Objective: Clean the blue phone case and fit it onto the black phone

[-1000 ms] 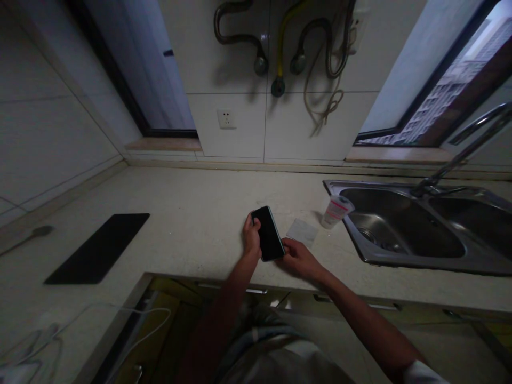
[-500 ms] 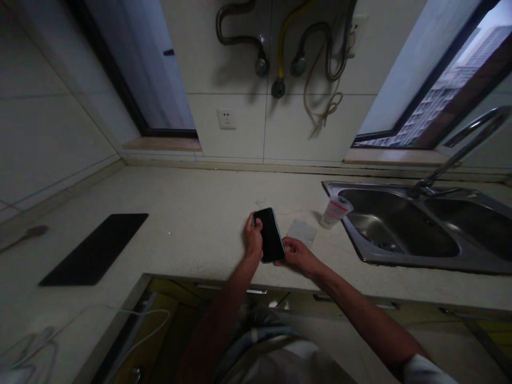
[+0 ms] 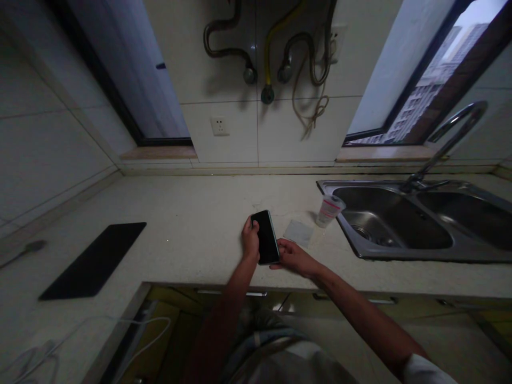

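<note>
A black phone [image 3: 265, 237] with a dark screen lies face up over the pale countertop [image 3: 192, 224], near its front edge. My left hand [image 3: 250, 240] is wrapped round the phone's left side. The fingers of my right hand [image 3: 293, 256] are curled against the phone's lower right corner. A small pale sheet [image 3: 298, 232] lies flat just right of the phone. Beyond the sheet a clear plastic cup [image 3: 328, 209] with a pink label stands beside the sink.
A steel double sink [image 3: 416, 224] with a curved tap [image 3: 448, 141] fills the right. A black mat [image 3: 94, 258] lies at the left, with white cables [image 3: 80, 330] at the lower left. Hoses [image 3: 272, 53] and a wall socket [image 3: 220, 126] hang on the tiled wall behind.
Both hands keep their hold on the phone. The view has tilted slightly, so everything sits a little lower and further left in the picture.
</note>
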